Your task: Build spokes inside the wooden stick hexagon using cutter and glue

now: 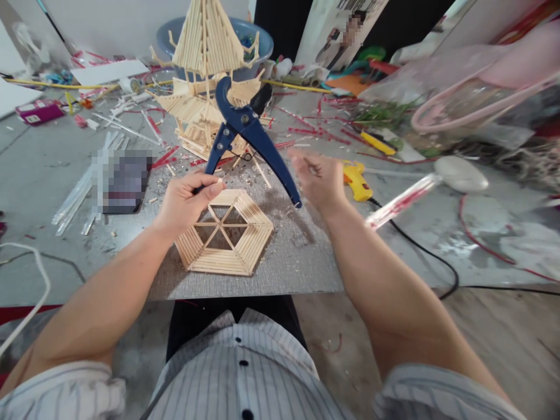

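My left hand [186,201] is closed round one handle of a blue pipe cutter [245,125], which it holds up over the table. A pale bit of wood shows at its thumb tip. My right hand [317,175] is beside the cutter's other handle, its fingers smeared by motion; I cannot tell whether it touches it. Below lies a hexagonal frame of thin wooden sticks [258,230] with spokes meeting at its middle, partly covered by my left hand. Behind the cutter stands a tiered pagoda model of sticks [203,44], its lower part partly hidden.
A blue basin [262,44] stands behind the pagoda. To the left are a phone [125,184] and clear plastic strips [83,186]. A yellow glue gun [357,181], its black cord and a red-and-clear packet [402,201] are at right. Scraps litter the grey table [306,262].
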A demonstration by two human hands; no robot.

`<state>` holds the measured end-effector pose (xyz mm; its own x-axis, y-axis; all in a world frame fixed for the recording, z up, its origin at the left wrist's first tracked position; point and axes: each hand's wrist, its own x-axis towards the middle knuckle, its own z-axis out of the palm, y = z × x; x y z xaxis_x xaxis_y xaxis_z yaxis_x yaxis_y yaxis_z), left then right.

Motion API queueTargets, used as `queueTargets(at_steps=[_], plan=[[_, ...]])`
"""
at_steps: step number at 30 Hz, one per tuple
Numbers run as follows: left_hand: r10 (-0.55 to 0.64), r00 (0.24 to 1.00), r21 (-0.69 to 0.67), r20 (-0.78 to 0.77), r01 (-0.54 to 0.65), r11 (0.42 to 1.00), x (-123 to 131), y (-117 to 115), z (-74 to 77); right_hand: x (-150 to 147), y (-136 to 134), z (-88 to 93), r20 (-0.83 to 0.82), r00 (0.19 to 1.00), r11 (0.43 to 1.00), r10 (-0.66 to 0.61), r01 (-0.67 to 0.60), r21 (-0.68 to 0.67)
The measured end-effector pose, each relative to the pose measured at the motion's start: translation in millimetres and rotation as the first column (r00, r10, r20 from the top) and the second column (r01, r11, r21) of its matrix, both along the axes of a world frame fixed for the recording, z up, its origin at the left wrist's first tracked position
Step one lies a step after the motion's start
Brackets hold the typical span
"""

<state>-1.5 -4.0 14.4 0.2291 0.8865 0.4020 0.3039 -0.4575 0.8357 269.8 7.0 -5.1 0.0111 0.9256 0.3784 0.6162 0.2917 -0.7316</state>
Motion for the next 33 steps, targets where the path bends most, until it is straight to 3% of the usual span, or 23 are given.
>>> queueTargets(at_steps=[3, 6, 9, 13, 16, 20, 24, 29, 33], plan=[[-0.019, 0.999, 0.012, 0.029, 0.018, 1.0, 2, -1, 1.5, -16, 2, -3.6, -0.356, 0.908, 0.961, 0.22, -0.265, -0.081], [-0.029, 0.999, -0.018, 0.025, 0.029, 0.999, 4, -4, 2.4, -25, -9, 3.4, -0.482, 0.771, 0.821, 0.416, -0.546, -0.165], [-0.111, 0.993, -0.024, 0.042, 0.112, 0.993, 7, -8, 3.3, -30, -22, 14.7, -0.523, 0.702, 0.712, 0.485, -0.664, -0.231], [-0.211, 0.977, -0.024, -0.007, 0.211, 0.977, 11, -12, 4.4, -36, -31, 21.7, -0.583, 0.66, 0.63, 0.474, -0.716, -0.299], [-0.253, 0.967, 0.005, -0.036, 0.253, 0.967, 14, -15, 4.9, -43, -33, 20.4, -0.597, 0.672, 0.624, 0.438, -0.706, -0.336], [-0.317, 0.947, 0.011, -0.041, 0.318, 0.948, 18, -18, 5.3, -50, -36, 20.5, -0.643, 0.63, 0.608, 0.436, -0.733, -0.306], [-0.353, 0.935, -0.011, -0.019, 0.353, 0.936, 21, -18, 3.9, -54, -38, 21.4, -0.591, 0.69, 0.661, 0.419, -0.678, -0.322], [-0.418, 0.908, -0.068, -0.005, 0.417, 0.906, 24, -19, -1.0, -60, -36, 16.9, -0.623, 0.649, 0.69, 0.437, -0.686, -0.232], [-0.458, 0.889, -0.127, 0.023, 0.457, 0.88, 25, -19, -5.5, -61, -37, 13.6, -0.571, 0.728, 0.711, 0.379, -0.624, -0.323]])
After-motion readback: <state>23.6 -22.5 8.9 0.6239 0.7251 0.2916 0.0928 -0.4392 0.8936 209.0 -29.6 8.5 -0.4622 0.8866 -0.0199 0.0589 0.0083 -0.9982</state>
